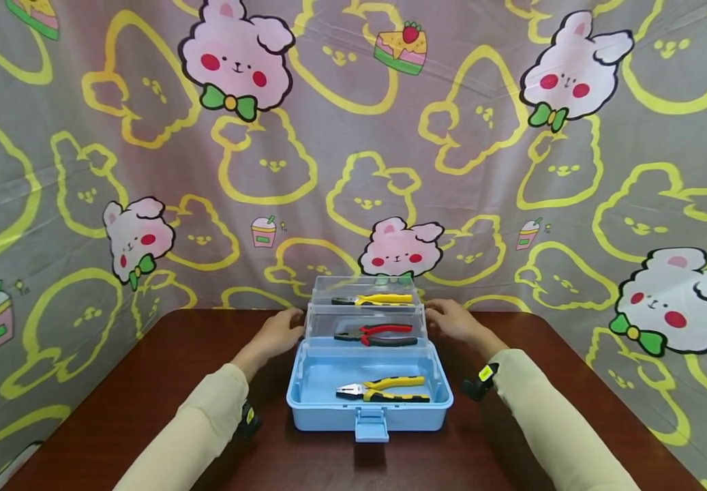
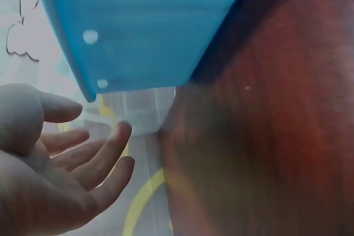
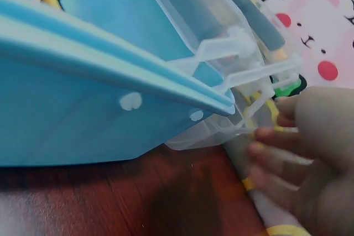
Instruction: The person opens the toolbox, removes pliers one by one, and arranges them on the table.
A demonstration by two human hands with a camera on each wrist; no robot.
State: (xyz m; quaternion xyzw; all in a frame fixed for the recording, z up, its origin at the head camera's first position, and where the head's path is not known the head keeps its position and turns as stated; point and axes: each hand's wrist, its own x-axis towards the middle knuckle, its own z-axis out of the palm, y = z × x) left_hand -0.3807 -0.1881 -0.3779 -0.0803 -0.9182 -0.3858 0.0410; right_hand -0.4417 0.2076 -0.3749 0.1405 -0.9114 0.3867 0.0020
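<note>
A light blue toolbox [image 1: 368,418] stands with its clear stepped trays [image 1: 328,332] raised at the back. Yellow-and-black pliers [image 1: 397,382] lie in the bottom. Red-and-black pliers [image 1: 390,340] are in the middle tray, and yellow-handled pliers [image 1: 384,299] in the top one. My left hand [image 1: 277,332] is by the box's rear left side, fingers loosely bent and holding nothing in the left wrist view. At the rear right, my right hand [image 1: 454,320] has its slightly bent, blurred fingers near the translucent part [image 3: 193,136] behind the box; contact is unclear.
The box sits on a dark reddish-brown table [image 1: 200,354]. A grey curtain [image 1: 341,136] with rabbit prints hangs close behind the table and along both sides. The blue front latch [image 1: 371,426] hangs down. A dark wrist camera [image 1: 480,382] is strapped on the right arm.
</note>
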